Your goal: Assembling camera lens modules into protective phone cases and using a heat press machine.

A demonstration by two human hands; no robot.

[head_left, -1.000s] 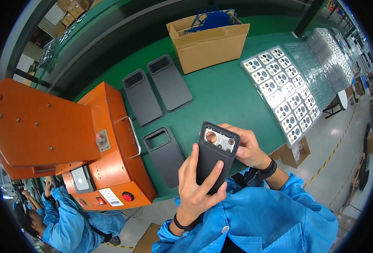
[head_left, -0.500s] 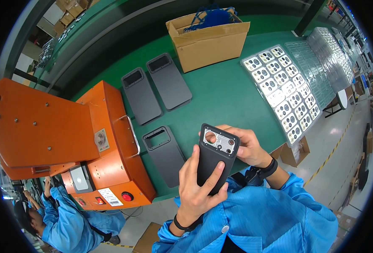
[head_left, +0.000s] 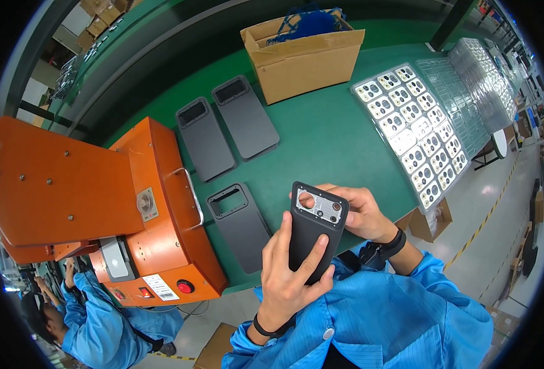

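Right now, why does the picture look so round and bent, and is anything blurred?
Head view: fisheye bends the green table edge toward a black rim; the dark cover in both hands is sharp; soft glare on the tray of metal plates.

A matt dark plastic cover (head_left: 312, 237) with a shiny metal plate (head_left: 322, 207) set in its top is seen. Three similar matt grey plastic covers (head_left: 238, 224) are laid on a smooth green mat (head_left: 327, 141). Glossy orange painted metal is shown by the machine (head_left: 100, 203). The box (head_left: 303, 52) is made of plain brown cardboard.
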